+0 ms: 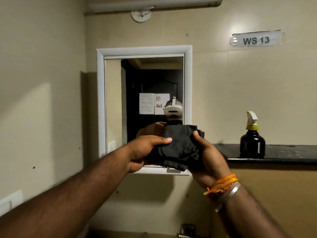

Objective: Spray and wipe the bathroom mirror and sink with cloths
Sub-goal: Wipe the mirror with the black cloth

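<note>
Two hands hold one black cloth (178,148) up in front of the mirror (147,100). The left hand (145,152) grips the cloth's left side, thumb laid across the front of the fabric and the fingers curled behind it. The right hand (208,160) grips the right side, thumb pressing on the cloth's upper right part, fingers wrapped underneath. The cloth is crumpled and bunched between the two grips, its lower edge hanging loose just above the mirror's bottom frame.

The mirror sits in a white frame on the beige wall (223,83), and the cloth covers its lower right corner. In the glass appear the reflected hands and cloth, a white headset, and papers stuck on a dark door.

On the right wrist are orange thread bands (223,183) and a silver bangle (230,194).

To the right, a dark shelf (283,155) juts from the wall. A black spray bottle (252,138) with a yellow collar and white trigger stands upright on it, well apart from the hands. Above, a label (256,39) on the wall reads "WS 13". A tube light (154,4) runs along the top of the wall. The sink is not clearly in view.
</note>
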